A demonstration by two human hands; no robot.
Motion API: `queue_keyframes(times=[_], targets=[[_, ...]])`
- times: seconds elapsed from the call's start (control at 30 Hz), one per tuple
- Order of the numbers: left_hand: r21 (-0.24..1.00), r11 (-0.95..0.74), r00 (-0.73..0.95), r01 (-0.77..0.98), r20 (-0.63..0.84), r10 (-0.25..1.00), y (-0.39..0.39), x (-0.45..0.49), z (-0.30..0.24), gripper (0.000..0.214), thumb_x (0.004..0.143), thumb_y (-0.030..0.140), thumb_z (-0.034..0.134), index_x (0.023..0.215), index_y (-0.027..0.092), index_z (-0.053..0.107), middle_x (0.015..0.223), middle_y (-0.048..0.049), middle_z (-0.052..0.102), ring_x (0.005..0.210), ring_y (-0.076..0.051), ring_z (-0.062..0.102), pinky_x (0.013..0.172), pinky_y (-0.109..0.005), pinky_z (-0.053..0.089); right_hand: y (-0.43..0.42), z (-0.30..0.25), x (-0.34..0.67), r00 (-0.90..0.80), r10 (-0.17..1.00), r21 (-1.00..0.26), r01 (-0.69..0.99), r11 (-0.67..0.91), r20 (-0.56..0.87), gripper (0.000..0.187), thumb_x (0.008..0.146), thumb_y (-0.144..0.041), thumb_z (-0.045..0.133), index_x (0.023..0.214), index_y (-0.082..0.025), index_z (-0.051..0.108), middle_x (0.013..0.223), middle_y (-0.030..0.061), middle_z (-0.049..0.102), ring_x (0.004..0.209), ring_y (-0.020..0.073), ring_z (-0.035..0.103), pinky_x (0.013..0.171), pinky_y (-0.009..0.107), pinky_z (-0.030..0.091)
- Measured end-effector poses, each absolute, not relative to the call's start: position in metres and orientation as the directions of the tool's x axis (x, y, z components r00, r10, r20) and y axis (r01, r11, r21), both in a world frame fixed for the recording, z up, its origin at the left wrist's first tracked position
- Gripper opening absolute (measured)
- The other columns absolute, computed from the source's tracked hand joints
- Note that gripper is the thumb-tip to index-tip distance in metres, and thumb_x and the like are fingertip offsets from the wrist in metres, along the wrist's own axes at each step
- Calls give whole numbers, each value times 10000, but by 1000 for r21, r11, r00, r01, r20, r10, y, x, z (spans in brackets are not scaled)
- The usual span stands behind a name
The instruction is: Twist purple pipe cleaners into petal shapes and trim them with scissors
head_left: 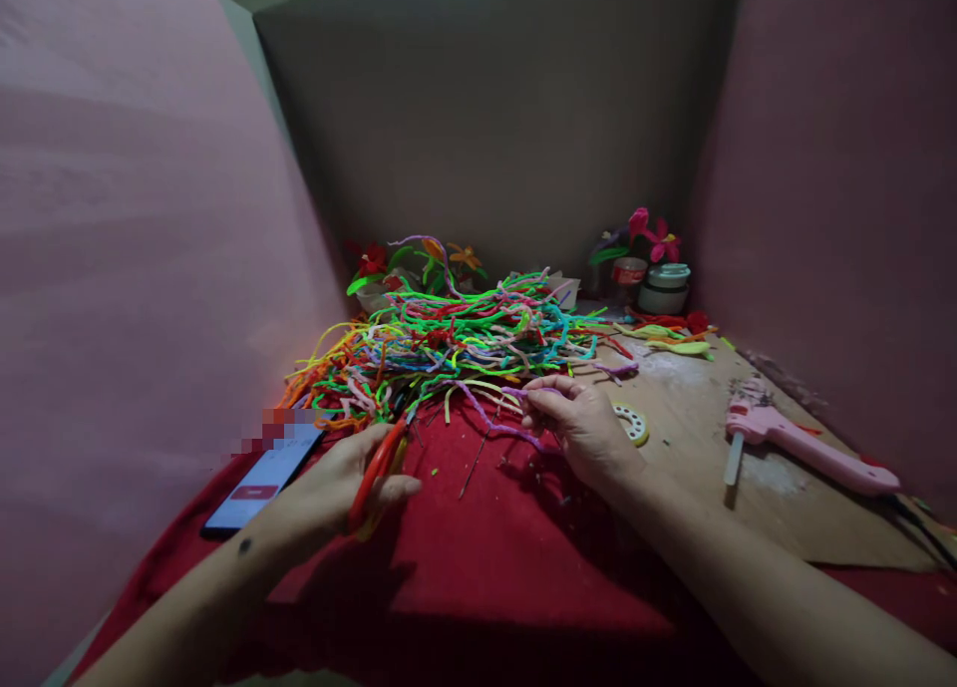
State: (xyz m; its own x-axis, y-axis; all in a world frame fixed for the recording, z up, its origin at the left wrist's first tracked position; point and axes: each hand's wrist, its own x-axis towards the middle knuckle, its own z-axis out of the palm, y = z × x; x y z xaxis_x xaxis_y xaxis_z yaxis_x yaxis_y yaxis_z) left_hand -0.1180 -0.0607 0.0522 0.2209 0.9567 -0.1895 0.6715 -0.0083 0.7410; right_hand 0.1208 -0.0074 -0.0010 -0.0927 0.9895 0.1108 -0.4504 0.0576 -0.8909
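Note:
My left hand [348,473] is closed around orange-handled pliers [374,476], whose metal head points toward the pile and is partly hidden. A purple pipe cleaner [485,420] is pinched between the thumb and fingers of my right hand [572,423]. It is bent, with one length running left toward the pile and another passing below the hand. Just beyond both hands lies a big tangled heap of pipe cleaners [478,333] in green, pink, orange, blue and other colours. Thin dark wire stems [477,463] lie on the red cloth [478,567] between the hands.
A phone [261,483] lies at the left. To the right, a pink glue gun [814,448] rests on a brown board [688,468], near a roll of tape [632,425]. Pipe-cleaner flowers [662,240] and a lidded jar [664,290] stand at the back. Walls close in both sides.

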Motion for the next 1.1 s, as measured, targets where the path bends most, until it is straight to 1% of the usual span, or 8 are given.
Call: queue_keyframes(times=[0.07, 0.13, 0.27, 0.37, 0.67, 0.8, 0.97, 1.1], targets=[[665, -148, 213, 732, -17, 977, -64, -113, 48, 211, 737, 347, 519, 859, 196, 437, 694, 35, 485, 575, -92, 460, 523, -193, 408, -8, -1, 121, -96, 989, -897, -438, 59, 112, 157, 651, -251, 661, 730, -130, 599, 605, 2, 600, 502, 106, 569, 498, 221, 431], [550, -268, 271, 791, 77, 959, -68, -105, 45, 272, 768, 300, 466, 1022, 204, 442, 833, -4, 564, 707, -130, 540, 648, -224, 456, -9, -1, 120, -96, 988, -903, -424, 66, 118, 151, 653, -240, 659, 731, -125, 600, 604, 8, 611, 504, 103, 575, 500, 213, 433], [284, -406, 397, 868, 92, 913, -74, -93, 33, 454, 774, 170, 378, 1226, 211, 376, 1174, -75, 551, 1037, -199, 542, 893, -302, 423, -11, 1, 119, -91, 988, -906, -415, 78, 127, 136, 666, -234, 653, 723, -127, 593, 589, 8, 622, 493, 97, 577, 484, 197, 418], [155, -435, 429, 887, 73, 900, -74, -90, 20, 533, 759, 110, 344, 1286, 187, 324, 1299, -106, 463, 1164, -217, 464, 958, -359, 394, -12, 3, 118, -90, 989, -912, -404, 67, 113, 141, 663, -236, 661, 725, -132, 589, 589, 2, 622, 493, 101, 587, 484, 195, 419], [78, -478, 470, 875, 100, 877, -69, -90, 4, 504, 813, 126, 306, 1318, 121, 300, 1306, -152, 460, 1179, -221, 458, 967, -376, 403, -15, 7, 117, -63, 992, -949, -304, 88, 112, 120, 663, -241, 655, 705, -135, 617, 603, 1, 624, 483, 87, 561, 474, 199, 414], [31, -475, 472, 880, 68, 879, -69, -88, 5, 492, 826, 124, 257, 1313, 109, 319, 1237, -158, 525, 1118, -229, 516, 921, -367, 445, -13, 5, 118, -76, 991, -937, -341, 75, 107, 132, 670, -246, 655, 734, -135, 625, 626, 13, 634, 516, 99, 584, 491, 208, 431], [-11, -469, 469, 883, 24, 883, -67, -93, 2, 489, 821, 128, 280, 1308, 123, 328, 1292, -163, 475, 1148, -238, 490, 928, -381, 438, -12, 4, 120, -105, 990, -929, -367, 52, 97, 143, 669, -240, 668, 745, -124, 634, 617, 21, 641, 517, 96, 590, 481, 191, 425], [-11, -458, 459, 889, 23, 888, -67, -97, 0, 487, 812, 131, 291, 1297, 132, 341, 1258, -162, 508, 1097, -246, 530, 884, -390, 470, -11, 2, 120, -117, 986, -931, -359, 69, 118, 129, 693, -229, 654, 769, -126, 645, 608, 23, 642, 522, 94, 590, 486, 186, 425]])
